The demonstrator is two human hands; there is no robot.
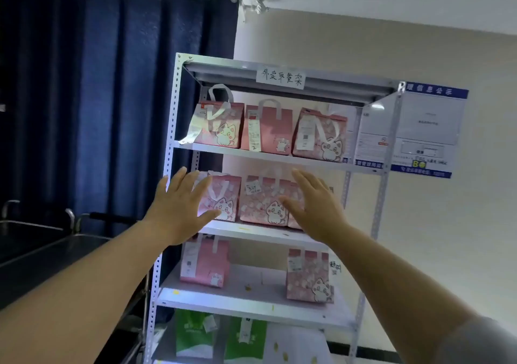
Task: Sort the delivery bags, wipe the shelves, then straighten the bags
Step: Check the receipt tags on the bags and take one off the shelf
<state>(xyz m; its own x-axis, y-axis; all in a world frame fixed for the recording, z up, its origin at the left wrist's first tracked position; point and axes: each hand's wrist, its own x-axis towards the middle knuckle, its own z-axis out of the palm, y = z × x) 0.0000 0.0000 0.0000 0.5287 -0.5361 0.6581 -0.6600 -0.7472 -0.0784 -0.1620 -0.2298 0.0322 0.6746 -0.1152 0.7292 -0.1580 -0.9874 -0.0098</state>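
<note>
A white metal shelf rack [170, 151] stands ahead with pink cat-print delivery bags on its boards. Three bags fill the top board, among them a plain pink bag [270, 131]. On the second board stand a left bag [225, 197] and a middle bag [264, 201]; a third is mostly hidden behind my right hand [314, 204]. My left hand [179, 204] is raised in front of the left bag, fingers straight and spread. Both hands are open and hold nothing; whether they touch the bags I cannot tell. The third board holds two pink bags [205, 264] [309, 277] set apart.
Green bags [193, 335] sit on the lowest visible board. A dark steel sink counter [42, 254] with taps lies at the left. A navy curtain [98, 98] hangs behind. Wall notices [428, 128] are posted to the right of the rack.
</note>
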